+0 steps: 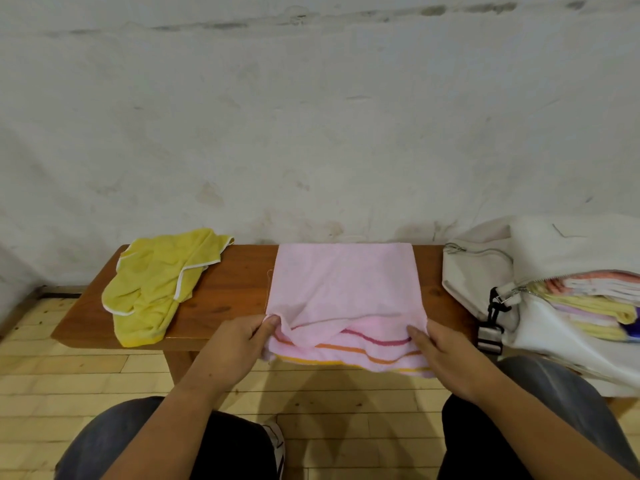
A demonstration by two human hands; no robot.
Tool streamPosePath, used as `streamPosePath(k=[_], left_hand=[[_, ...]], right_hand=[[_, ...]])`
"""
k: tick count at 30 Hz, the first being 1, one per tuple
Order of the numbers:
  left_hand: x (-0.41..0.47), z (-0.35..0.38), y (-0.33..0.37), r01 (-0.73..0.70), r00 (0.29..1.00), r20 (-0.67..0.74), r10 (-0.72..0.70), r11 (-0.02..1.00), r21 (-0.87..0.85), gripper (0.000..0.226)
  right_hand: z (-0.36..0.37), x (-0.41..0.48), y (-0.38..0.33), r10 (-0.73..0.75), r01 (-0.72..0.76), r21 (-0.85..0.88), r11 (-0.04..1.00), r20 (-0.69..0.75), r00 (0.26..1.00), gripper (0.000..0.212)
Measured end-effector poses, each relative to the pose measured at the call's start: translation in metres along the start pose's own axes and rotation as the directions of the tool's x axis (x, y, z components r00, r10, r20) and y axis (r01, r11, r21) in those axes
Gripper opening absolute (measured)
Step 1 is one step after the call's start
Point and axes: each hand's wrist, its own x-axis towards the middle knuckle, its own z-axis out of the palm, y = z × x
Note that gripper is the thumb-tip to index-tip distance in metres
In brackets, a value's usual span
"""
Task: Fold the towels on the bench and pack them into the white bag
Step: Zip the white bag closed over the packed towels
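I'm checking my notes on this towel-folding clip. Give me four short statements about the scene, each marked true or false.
1. The left hand and the right hand both hold the pink towel at its near edge. True.
2. The yellow towel lies neatly folded. False: it lies crumpled at the left end of the bench.
3. The white bag is zipped shut. False: it is open, with folded towels inside.
4. The white bag sits to the right of the pink towel. True.
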Motion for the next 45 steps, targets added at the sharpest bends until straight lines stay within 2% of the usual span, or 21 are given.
streamPosePath(k=[4,7,9,11,13,14,16,18,21,23,26,29,32,34,37,40,42,44,45], left_hand=[[0.0,0.001,-0.006,0.147,0.964,0.204,-0.171,0.981,0.129,0.055],[-0.005,0.001,-0.006,0.128,0.916,0.357,-0.184,0.977,0.173,0.053],[-0.005,0.002,0.002,0.109,0.946,0.296,-0.134,0.989,0.101,0.053],[0.0,0.002,0.01,0.069,0.989,0.133,-0.07,0.998,0.012,0.053],[0.006,0.004,0.015,-0.007,1.0,0.013,0.008,0.995,-0.097,0.047],[0.01,0.006,0.016,-0.034,0.999,-0.024,0.031,0.989,-0.142,0.042],[0.019,0.01,0.015,-0.04,0.998,-0.06,0.03,0.984,-0.175,0.036],[0.027,0.015,0.01,0.009,0.999,-0.035,-0.014,0.989,-0.147,0.035],[0.036,0.02,-0.001,0.096,0.995,0.047,-0.093,0.992,-0.084,0.03],[0.039,0.021,-0.003,0.125,0.991,0.054,-0.124,0.992,-0.017,0.029],[0.036,0.019,-0.002,0.139,0.989,0.03,-0.144,0.982,0.127,0.04],[0.024,0.004,0.003,0.159,0.979,0.11,-0.173,0.98,0.124,0.045],[0.017,-0.016,0.013,0.133,0.971,0.186,-0.15,0.986,0.101,0.043],[0.025,-0.029,0.024,0.153,0.975,0.167,-0.147,0.988,-0.021,0.041],[0.055,-0.04,0.041,0.155,0.987,-0.023,-0.161,0.974,-0.164,0.035],[0.096,-0.04,0.044,0.188,0.956,-0.193,-0.22,0.967,-0.17,0.036],[0.116,-0.033,0.032,0.201,0.961,-0.162,-0.223,0.969,-0.141,0.04],[0.122,-0.019,0.015,0.231,0.971,-0.041,-0.236,0.968,-0.097,0.043],[0.121,-0.014,0.011,0.268,0.964,0.017,-0.267,0.961,-0.072,0.041]], right_hand=[[-0.008,-0.01,-0.004,0.102,-0.084,-0.11,0.99,0.171,0.98,0.036],[-0.013,-0.014,-0.005,0.159,-0.09,-0.243,0.966,0.28,0.947,0.039],[-0.014,-0.014,-0.004,0.108,-0.054,-0.231,0.971,0.226,0.968,0.038],[-0.015,-0.01,-0.007,0.035,-0.032,-0.037,0.999,0.103,0.994,0.033],[-0.015,-0.004,-0.013,-0.01,0.012,0.158,0.987,-0.009,1.0,0.025],[-0.015,0.001,-0.016,-0.024,0.035,0.204,0.978,-0.06,0.998,0.024],[-0.014,0.014,-0.014,-0.037,0.056,0.193,0.98,-0.101,0.994,0.024],[-0.011,0.028,-0.008,-0.015,0.023,0.143,0.989,-0.053,0.998,0.026],[-0.007,0.037,-0.007,0.061,-0.06,-0.043,0.997,0.022,0.998,0.028],[-0.007,0.036,-0.016,0.029,-0.028,-0.194,0.981,0.002,1.0,0.027],[-0.012,0.037,-0.018,-0.043,0.032,-0.478,0.878,-0.012,0.999,0.026],[-0.025,0.039,-0.01,0.06,-0.013,-0.57,0.821,0.064,0.996,0.031],[-0.044,0.037,-0.016,0.112,-0.043,-0.489,0.871,0.112,0.987,0.03],[-0.058,0.043,-0.026,0.117,-0.089,-0.424,0.901,0.041,0.992,0.029],[-0.07,0.069,-0.039,0.027,-0.072,-0.326,0.942,-0.14,0.99,0.033],[-0.06,0.101,-0.05,0.015,-0.028,-0.038,0.999,-0.32,0.947,0.03],[-0.045,0.122,-0.047,0.077,-0.051,0.1,0.994,-0.273,0.959,0.027],[-0.029,0.137,-0.028,0.173,-0.133,0.309,0.942,-0.106,0.979,0.021],[-0.025,0.141,-0.018,0.211,-0.178,0.356,0.917,-0.056,0.976,0.02]])
